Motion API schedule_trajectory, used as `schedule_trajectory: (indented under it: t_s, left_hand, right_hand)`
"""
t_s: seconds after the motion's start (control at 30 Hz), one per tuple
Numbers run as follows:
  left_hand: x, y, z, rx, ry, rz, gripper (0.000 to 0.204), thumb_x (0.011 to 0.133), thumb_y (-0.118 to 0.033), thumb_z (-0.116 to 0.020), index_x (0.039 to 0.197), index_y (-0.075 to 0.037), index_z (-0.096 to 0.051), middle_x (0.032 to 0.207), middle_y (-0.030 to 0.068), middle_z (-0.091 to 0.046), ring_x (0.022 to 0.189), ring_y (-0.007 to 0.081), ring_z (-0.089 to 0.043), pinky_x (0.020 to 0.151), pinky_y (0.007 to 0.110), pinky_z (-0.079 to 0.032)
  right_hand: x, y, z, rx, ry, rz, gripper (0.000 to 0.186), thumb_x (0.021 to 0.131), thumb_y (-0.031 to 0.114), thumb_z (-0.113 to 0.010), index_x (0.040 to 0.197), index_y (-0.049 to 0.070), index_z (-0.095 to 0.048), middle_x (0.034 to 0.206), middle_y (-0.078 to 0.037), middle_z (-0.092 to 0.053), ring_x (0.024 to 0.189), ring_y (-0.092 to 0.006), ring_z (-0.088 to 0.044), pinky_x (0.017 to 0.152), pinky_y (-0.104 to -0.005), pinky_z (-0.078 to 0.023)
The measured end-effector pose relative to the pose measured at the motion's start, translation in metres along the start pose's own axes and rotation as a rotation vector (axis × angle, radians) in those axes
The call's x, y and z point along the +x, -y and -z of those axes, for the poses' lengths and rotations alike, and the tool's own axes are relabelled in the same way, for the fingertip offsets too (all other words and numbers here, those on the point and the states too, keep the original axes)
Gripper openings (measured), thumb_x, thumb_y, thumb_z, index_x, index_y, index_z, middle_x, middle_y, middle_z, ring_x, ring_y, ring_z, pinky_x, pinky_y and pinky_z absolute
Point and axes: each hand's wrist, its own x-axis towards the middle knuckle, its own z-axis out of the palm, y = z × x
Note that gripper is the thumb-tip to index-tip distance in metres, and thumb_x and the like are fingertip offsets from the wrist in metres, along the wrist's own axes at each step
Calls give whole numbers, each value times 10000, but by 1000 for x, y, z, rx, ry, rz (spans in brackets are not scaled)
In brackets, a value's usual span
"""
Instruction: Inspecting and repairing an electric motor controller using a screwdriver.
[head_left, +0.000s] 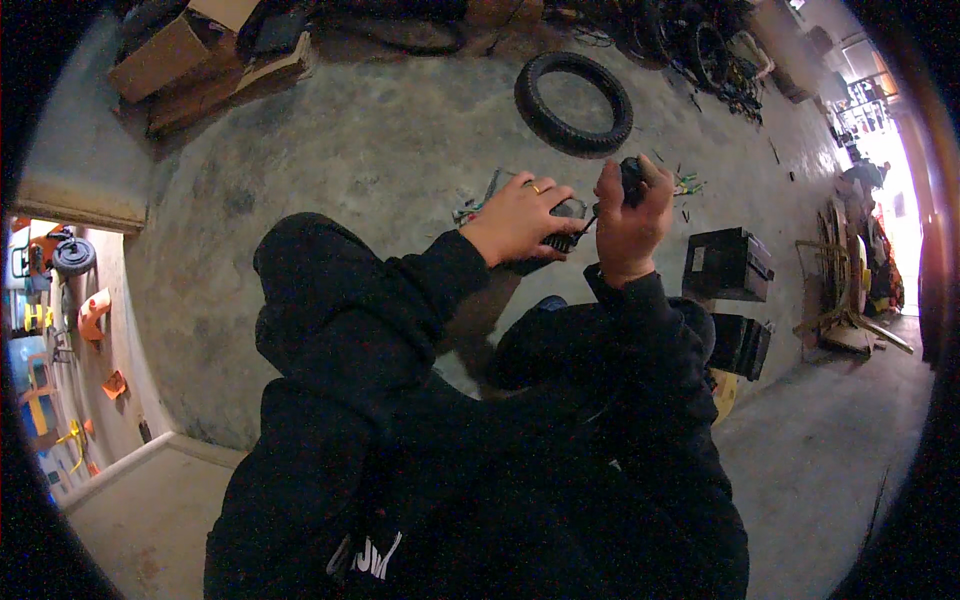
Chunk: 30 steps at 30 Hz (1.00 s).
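Observation:
My left hand (524, 216), with a ring on one finger, is closed over a grey and black ribbed part (567, 225) in front of my knees. The palm hides much of the part. To its right, my right hand (636, 222) is wrapped round a black rounded handle-like piece (631, 180). A thin dark piece shows between the two hands, but I cannot tell whether it joins what they hold. Beyond my left hand, small metal tools (466, 212) lie on the concrete floor. Several green-handled tools (689, 185) lie just past my right hand.
A black tyre (530, 100) lies flat beyond my hands. Two black boxes (727, 265) stand at my right. Cardboard boxes (170, 60) are at the far left, and a heap of cables (705, 60) at the far right. A wooden frame (845, 325) leans by the bright doorway.

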Motion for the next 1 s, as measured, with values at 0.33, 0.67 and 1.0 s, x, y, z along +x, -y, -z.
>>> schedule_trajectory:
  t_s: [0.33, 0.67, 1.0]
  left_hand:
    - [1, -1, 1, 26, -23, 3, 534, 768, -521, -803, 1270, -369, -702, 1351, 67, -571, 1275, 304, -539, 1077, 478, -392]
    - [3, -2, 9, 35, 23, 24, 520, 769, -514, -802, 1252, -342, -713, 1351, 68, -572, 1275, 302, -540, 1071, 479, -393]
    - [2, 1, 5, 13, 3, -14, 497, 775, -530, -792, 1221, -323, -723, 1335, 71, -576, 1265, 310, -539, 1049, 490, -403]
  right_hand:
    - [12, 2, 6, -210, -76, -52, 431, 828, 293, -860, 1093, 63, -610, 873, -118, -606, 694, -295, -654, 585, -389, -529]
    - [7, 8, 3, -174, -41, 330, 511, 790, 207, -890, 1190, 90, -593, 894, -114, -622, 666, -273, -647, 546, -387, -524]
    - [5, 13, 2, -53, 77, 304, 497, 814, 175, -869, 1214, 84, -587, 939, -132, -640, 745, -290, -680, 607, -389, -549]
